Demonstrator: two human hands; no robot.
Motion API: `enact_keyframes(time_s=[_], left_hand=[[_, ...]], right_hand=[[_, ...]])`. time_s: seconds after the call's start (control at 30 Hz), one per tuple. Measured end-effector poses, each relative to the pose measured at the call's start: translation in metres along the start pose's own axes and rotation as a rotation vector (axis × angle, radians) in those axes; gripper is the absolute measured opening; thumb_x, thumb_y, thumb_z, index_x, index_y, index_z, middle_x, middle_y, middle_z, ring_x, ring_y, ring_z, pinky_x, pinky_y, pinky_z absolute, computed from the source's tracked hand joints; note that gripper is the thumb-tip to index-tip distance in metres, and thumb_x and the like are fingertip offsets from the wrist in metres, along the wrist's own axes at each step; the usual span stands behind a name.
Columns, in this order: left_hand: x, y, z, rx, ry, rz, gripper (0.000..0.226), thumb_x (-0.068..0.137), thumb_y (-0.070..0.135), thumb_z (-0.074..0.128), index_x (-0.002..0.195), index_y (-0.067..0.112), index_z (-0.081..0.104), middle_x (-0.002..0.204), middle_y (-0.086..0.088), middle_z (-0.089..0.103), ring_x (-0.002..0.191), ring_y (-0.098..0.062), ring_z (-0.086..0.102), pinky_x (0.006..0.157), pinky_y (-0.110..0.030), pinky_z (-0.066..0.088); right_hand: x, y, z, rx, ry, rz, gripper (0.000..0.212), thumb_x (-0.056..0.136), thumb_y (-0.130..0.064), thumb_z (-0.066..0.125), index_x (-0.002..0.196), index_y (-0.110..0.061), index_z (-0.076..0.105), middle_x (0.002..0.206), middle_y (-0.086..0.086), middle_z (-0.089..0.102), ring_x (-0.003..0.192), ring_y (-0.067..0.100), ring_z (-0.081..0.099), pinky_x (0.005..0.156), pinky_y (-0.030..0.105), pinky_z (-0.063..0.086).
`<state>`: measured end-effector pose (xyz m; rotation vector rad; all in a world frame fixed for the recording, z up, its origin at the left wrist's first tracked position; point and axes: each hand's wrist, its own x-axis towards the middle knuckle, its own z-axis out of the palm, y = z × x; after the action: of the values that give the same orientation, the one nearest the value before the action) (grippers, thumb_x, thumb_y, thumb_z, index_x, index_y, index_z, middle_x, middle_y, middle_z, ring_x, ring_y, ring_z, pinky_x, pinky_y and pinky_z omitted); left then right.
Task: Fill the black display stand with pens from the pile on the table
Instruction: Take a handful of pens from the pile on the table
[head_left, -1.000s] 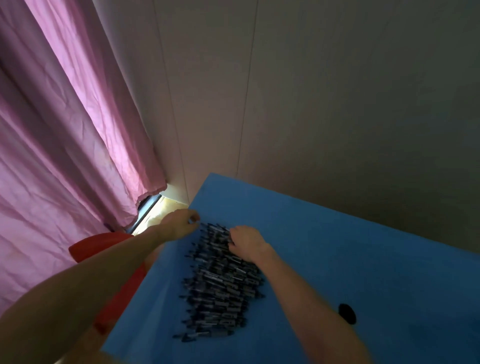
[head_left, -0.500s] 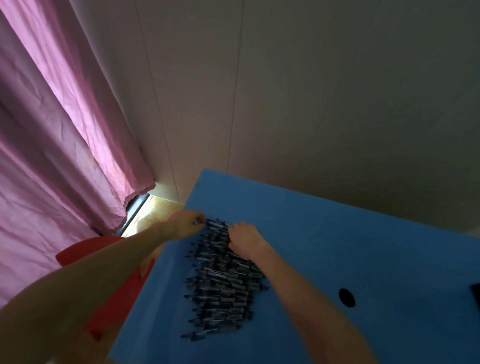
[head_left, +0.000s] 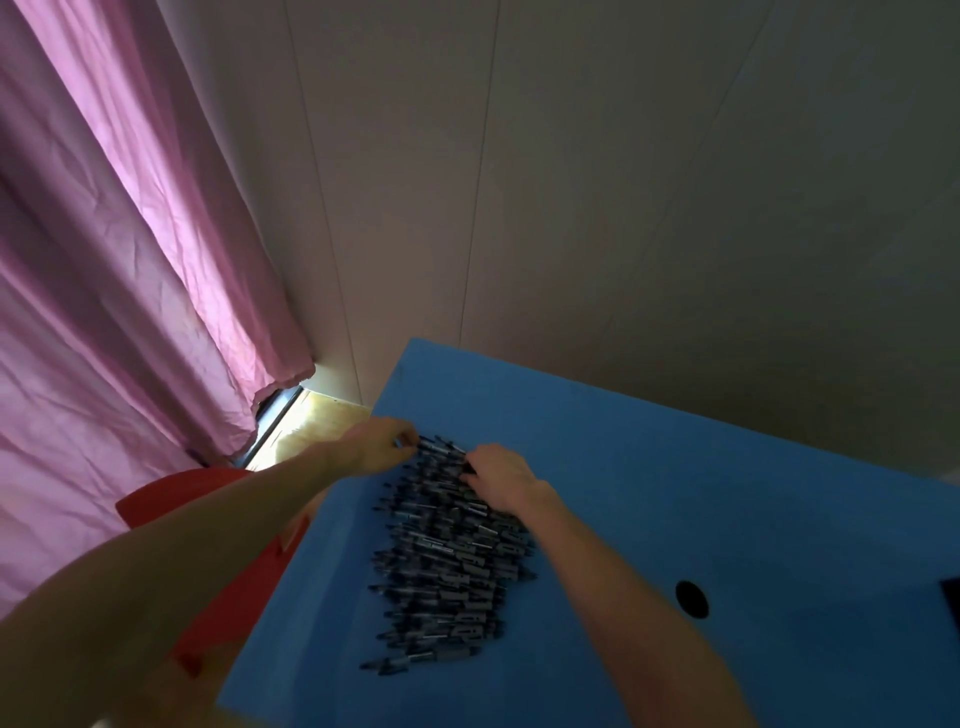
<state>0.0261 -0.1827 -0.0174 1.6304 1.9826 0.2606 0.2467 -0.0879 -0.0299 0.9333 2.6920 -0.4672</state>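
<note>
A pile of dark pens (head_left: 447, 561) lies on the blue table (head_left: 649, 467), running from near to far. My left hand (head_left: 382, 451) is at the pile's far left corner, its fingertips curled and pinching the ends of the farthest pens. My right hand (head_left: 501, 480) rests on the far end of the pile, fingers curled down into the pens. A dark corner, perhaps the black display stand (head_left: 952, 597), just shows at the right edge; the rest of it is out of view.
A round black hole (head_left: 692, 599) sits in the tabletop right of my right forearm. A red chair (head_left: 208, 551) stands below the table's left edge. A pink curtain (head_left: 104, 312) hangs at the left, and a pale wall (head_left: 623, 208) rises behind the table.
My left hand's fingertips have closed in on the far pens, and my right hand has stayed on the pile. The view has shifted, bringing the dark corner in at the right edge.
</note>
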Motion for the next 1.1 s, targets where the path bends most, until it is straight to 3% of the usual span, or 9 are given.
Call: enact_keyframes(time_s=[0.17,0.33,0.63,0.87,1.0,1.1], left_hand=[[-0.010,-0.001,0.001,-0.005,0.008,0.010,0.022,0.098,0.029,0.059,0.116,0.020,0.067,0.115,0.004,0.068,0.097,-0.016,0.066,0.089,-0.035,0.052],[-0.021,0.010,0.013,0.058,0.009,0.048,0.024,0.099,0.028,0.057,0.119,0.018,0.066,0.117,0.003,0.067,0.093,-0.012,0.060,0.081,-0.027,0.045],[-0.046,0.054,0.037,0.257,0.023,0.236,0.044,0.093,0.055,0.059,0.127,0.027,0.060,0.129,0.010,0.054,0.115,-0.012,0.054,0.087,-0.035,0.051],[-0.052,0.078,0.053,0.337,-0.017,0.349,0.047,0.091,0.049,0.065,0.131,0.024,0.059,0.130,0.007,0.055,0.115,-0.014,0.055,0.089,-0.033,0.050],[-0.049,0.083,0.057,0.453,-0.077,0.356,0.054,0.091,0.047,0.066,0.138,0.024,0.055,0.134,0.005,0.053,0.118,-0.017,0.055,0.090,-0.033,0.048],[-0.047,0.092,0.057,0.576,-0.135,0.365,0.055,0.091,0.042,0.066,0.140,0.021,0.053,0.134,0.001,0.051,0.117,-0.021,0.054,0.088,-0.035,0.047]], right_hand=[[-0.012,0.005,-0.010,0.118,0.077,0.019,0.027,0.109,-0.031,0.044,0.104,-0.010,0.060,0.102,0.007,0.059,0.087,0.022,0.054,0.073,0.035,0.045],[-0.022,0.019,-0.013,0.281,0.124,0.124,0.025,0.110,-0.033,0.038,0.098,-0.015,0.051,0.089,0.004,0.060,0.077,0.022,0.058,0.066,0.039,0.048],[-0.051,0.030,0.000,0.448,0.149,0.199,0.022,0.109,-0.031,0.039,0.102,-0.013,0.049,0.087,0.002,0.056,0.074,0.018,0.054,0.062,0.035,0.044],[-0.074,0.045,0.012,0.574,0.155,0.194,0.026,0.108,-0.030,0.044,0.108,-0.007,0.056,0.097,0.011,0.063,0.081,0.024,0.059,0.068,0.038,0.047],[-0.087,0.057,0.017,0.615,0.149,0.205,0.023,0.108,-0.025,0.042,0.113,-0.007,0.055,0.092,0.006,0.058,0.075,0.017,0.051,0.061,0.032,0.040],[-0.095,0.068,0.019,0.620,0.125,0.226,0.022,0.106,-0.021,0.042,0.117,-0.006,0.055,0.097,0.009,0.059,0.079,0.019,0.052,0.065,0.032,0.041]])
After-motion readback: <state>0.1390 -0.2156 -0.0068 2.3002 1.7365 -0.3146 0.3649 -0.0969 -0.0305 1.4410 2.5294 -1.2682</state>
